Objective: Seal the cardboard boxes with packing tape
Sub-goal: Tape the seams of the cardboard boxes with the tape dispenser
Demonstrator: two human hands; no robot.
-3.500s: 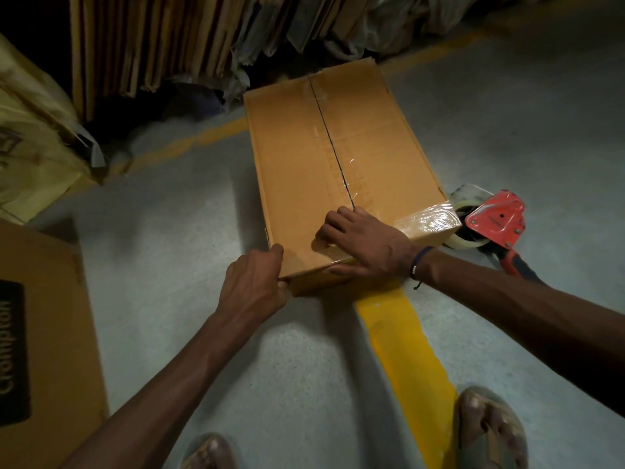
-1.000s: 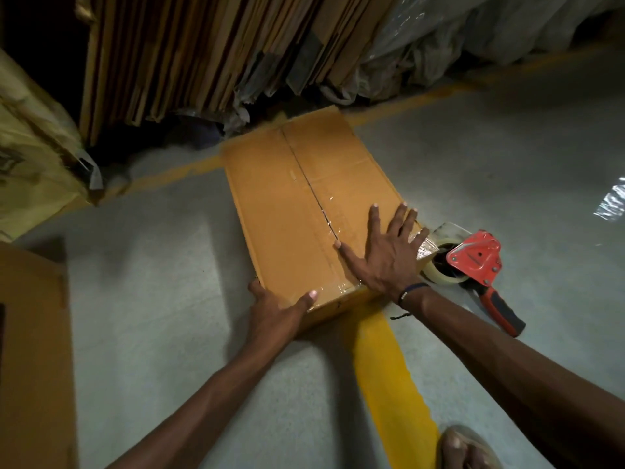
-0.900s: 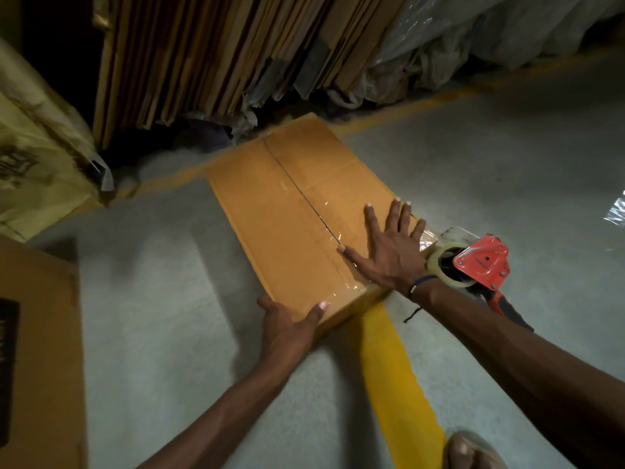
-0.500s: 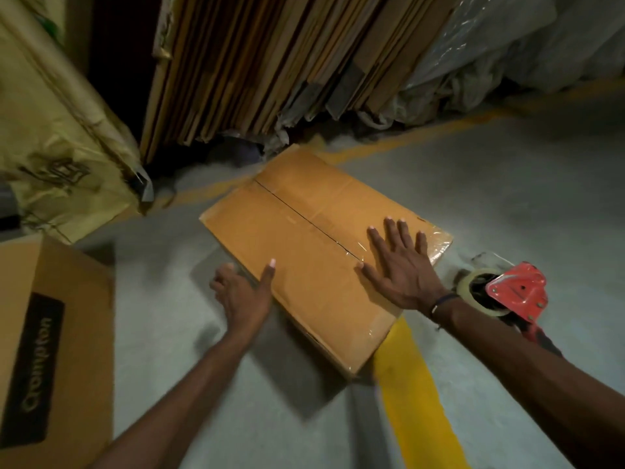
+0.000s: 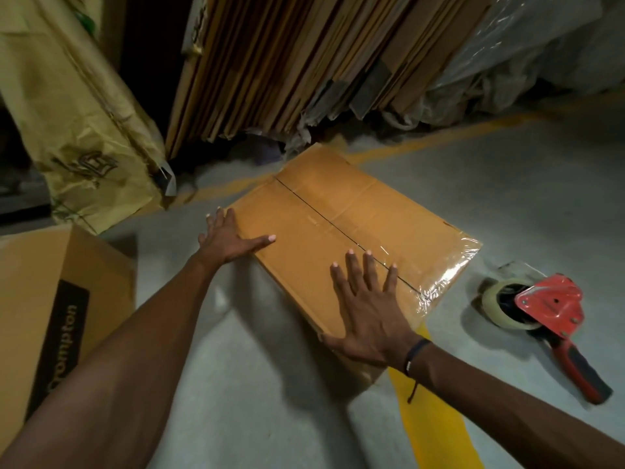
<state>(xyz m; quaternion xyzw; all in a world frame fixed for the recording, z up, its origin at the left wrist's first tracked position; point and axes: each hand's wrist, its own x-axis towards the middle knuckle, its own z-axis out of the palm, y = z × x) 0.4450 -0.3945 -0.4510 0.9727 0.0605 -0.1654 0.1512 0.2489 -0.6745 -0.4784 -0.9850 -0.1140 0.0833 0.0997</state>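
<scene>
A brown cardboard box (image 5: 338, 211) lies on the grey floor, turned at an angle, its two top flaps meeting in a dark seam. Clear tape (image 5: 443, 275) covers the right end of the seam and wraps over that edge. My right hand (image 5: 368, 309) lies flat on the near part of the box top, fingers straight and spread. My left hand (image 5: 233, 242) presses against the box's left corner, its thumb on the top and its fingers along the side. A red tape dispenser (image 5: 554, 319) with a roll of clear tape lies on the floor to the right of the box.
A second box printed "Crompton" (image 5: 57, 306) stands at the left. Flattened cardboard sheets (image 5: 304, 62) lean against the back, with a yellow sack (image 5: 74, 120) to their left and plastic wrap (image 5: 541, 52) to their right. A yellow floor line (image 5: 433, 418) runs under the box.
The box has turned clockwise on the floor under both hands. My left hand has slid from the near edge to the left corner, and my right hand has shifted toward the near edge.
</scene>
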